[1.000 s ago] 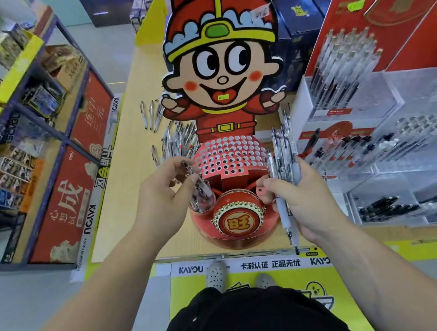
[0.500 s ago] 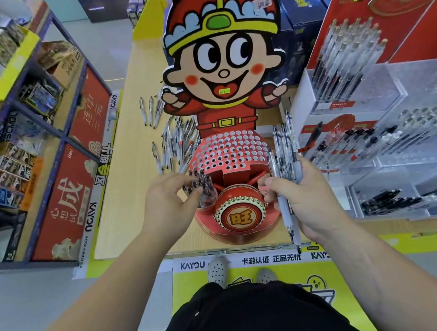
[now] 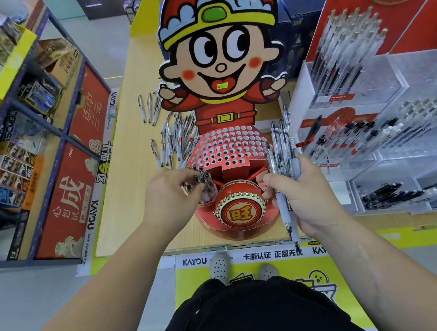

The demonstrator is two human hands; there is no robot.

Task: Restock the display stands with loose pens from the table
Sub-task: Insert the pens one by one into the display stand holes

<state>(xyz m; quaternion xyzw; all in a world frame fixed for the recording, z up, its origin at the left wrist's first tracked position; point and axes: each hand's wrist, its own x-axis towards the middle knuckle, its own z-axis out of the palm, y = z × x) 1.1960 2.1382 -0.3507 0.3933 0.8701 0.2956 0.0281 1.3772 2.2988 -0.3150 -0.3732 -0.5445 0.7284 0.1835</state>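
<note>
A red cartoon-figure display stand (image 3: 228, 148) with a panel of round holes stands at the near edge of the wooden table (image 3: 125, 200). Its left cup (image 3: 206, 192) holds several upright pens. My left hand (image 3: 167, 193) is at that cup, fingertips touching the pen tops. My right hand (image 3: 299, 195) grips a bundle of clear and white pens (image 3: 282, 154) beside the stand's right side. Loose pens (image 3: 173, 140) lie on the table behind my left hand.
Clear acrylic bins (image 3: 384, 135) with pens stand at the right, red backing boards above them. A shelf unit (image 3: 33, 144) with boxes and red panels lines the left across a floor gap. Dark boxes (image 3: 301, 7) sit behind the figure.
My left hand has lowered a pen into the left cup and now rests at the pen tops. The right hand keeps the bundle in about the same place.
</note>
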